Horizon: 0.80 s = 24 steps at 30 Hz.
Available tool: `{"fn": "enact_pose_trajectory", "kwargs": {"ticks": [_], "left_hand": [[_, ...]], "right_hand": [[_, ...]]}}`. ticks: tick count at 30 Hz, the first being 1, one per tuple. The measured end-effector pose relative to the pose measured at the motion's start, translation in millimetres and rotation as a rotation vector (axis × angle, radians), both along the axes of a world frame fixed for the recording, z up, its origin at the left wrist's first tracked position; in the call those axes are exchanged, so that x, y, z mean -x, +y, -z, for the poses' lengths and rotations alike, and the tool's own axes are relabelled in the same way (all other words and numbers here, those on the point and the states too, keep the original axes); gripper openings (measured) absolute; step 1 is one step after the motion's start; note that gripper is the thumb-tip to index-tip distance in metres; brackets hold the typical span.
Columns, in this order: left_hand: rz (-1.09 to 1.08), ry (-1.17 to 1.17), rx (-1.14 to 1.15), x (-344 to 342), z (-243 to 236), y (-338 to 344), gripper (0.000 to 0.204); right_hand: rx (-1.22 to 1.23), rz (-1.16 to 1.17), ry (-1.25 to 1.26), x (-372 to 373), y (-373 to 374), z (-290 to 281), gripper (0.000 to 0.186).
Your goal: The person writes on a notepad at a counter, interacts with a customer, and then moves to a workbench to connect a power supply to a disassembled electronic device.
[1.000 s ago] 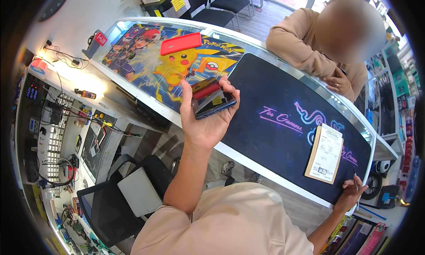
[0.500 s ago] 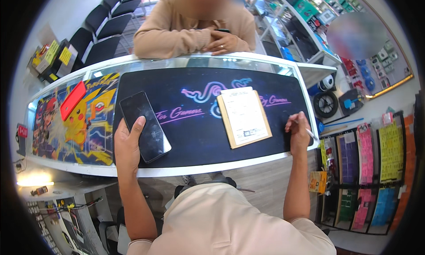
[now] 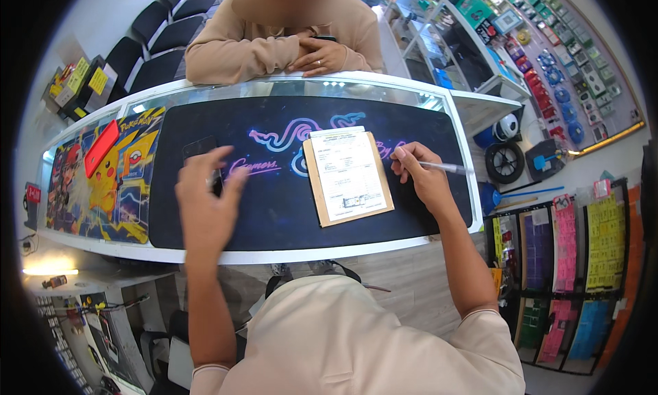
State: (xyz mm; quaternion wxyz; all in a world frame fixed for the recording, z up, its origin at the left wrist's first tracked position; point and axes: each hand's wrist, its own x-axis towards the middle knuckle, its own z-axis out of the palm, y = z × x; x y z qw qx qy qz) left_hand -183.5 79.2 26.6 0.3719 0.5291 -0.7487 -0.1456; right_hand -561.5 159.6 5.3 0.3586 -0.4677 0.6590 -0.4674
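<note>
The left hand (image 3: 209, 206) is hovering, fingers wide, over a dark phone (image 3: 199, 147), and the right hand (image 3: 425, 179) is holding a pen (image 3: 447, 167)
The phone is lying on the dark mat (image 3: 274, 213) toward the left end of the counter (image 3: 295, 256), partly hidden by the fingers; whether they are touching it, I cannot tell; the pale pen is sitting between thumb and fingers just beside the right edge of a clipboard (image 3: 317, 182), which is carrying a printed sheet (image 3: 351, 170); a red phone case (image 3: 101, 149) is lying near the counter's left end; past its right end a black rack (image 3: 541, 295) is holding pink, yellow and blue packets (image 3: 564, 247) in its compartments
</note>
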Motion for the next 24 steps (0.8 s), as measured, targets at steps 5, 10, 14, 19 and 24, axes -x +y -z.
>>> {"fn": "enact_pose_trajectory", "kwargs": {"ticks": [5,10,14,19,24], "left_hand": [[0.187,-0.120,0.021,28,14,10,0.050],[-0.352,-0.353,-0.091,-9,34,1,0.084],[-0.329,-0.270,-0.250,-16,28,-3,0.093],[-0.343,-0.261,-0.410,-24,4,-23,0.120],[-0.341,-0.117,-0.357,-31,16,-37,0.115]], "right_hand": [[-0.008,-0.186,0.067,-3,-15,9,0.039],[0.046,-0.196,0.009,1,-11,17,0.041],[0.074,-0.198,0.014,2,-8,18,0.042],[0.076,-0.213,0.013,1,-9,16,0.042],[0.091,-0.220,0.011,3,-10,18,0.042]]}}
